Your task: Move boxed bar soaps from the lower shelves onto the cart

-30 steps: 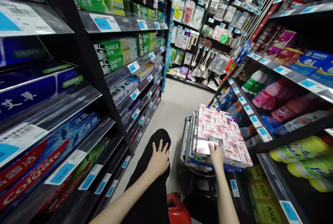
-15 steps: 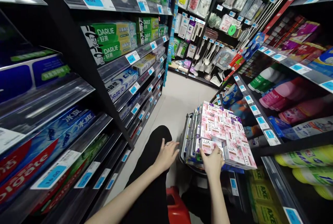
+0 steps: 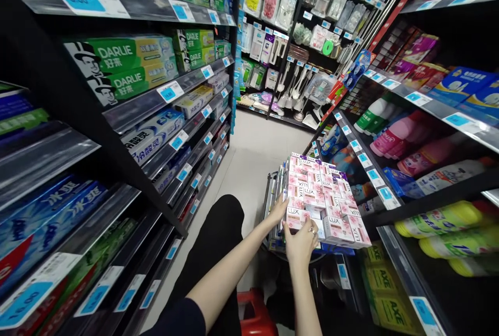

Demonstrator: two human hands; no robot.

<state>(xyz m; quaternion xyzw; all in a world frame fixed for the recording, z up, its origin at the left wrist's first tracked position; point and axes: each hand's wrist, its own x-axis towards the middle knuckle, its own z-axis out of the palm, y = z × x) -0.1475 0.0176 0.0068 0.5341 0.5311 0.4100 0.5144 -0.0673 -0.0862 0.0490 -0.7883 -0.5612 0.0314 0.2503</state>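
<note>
Pink-and-white LUX soap boxes [image 3: 307, 198] form a flat layered stack on top of a loaded dark cart [image 3: 268, 195]. My right hand [image 3: 302, 245] is closed on a LUX soap box [image 3: 296, 216] at the near left corner, thumb and fingers pressing its near side and top. Beside that box, a gap shows in the top layer. My left hand [image 3: 278, 210] reaches to the left side of the stack, its fingers stretched out against the boxes there. Part of its fingers is hidden by the angle.
Toothpaste shelves [image 3: 136, 60] line the left side. Along the right runs a shelf of bottles and packets [image 3: 390, 133]. A rack of hanging household goods [image 3: 288, 55] stands at the aisle's end. Below me is a red stool [image 3: 257, 312], near my black-trousered knee [image 3: 226, 216].
My left hand has moved right from above my knee to the stack's left side. My right hand stays on the same soap box. The view has shifted slightly to the right.
</note>
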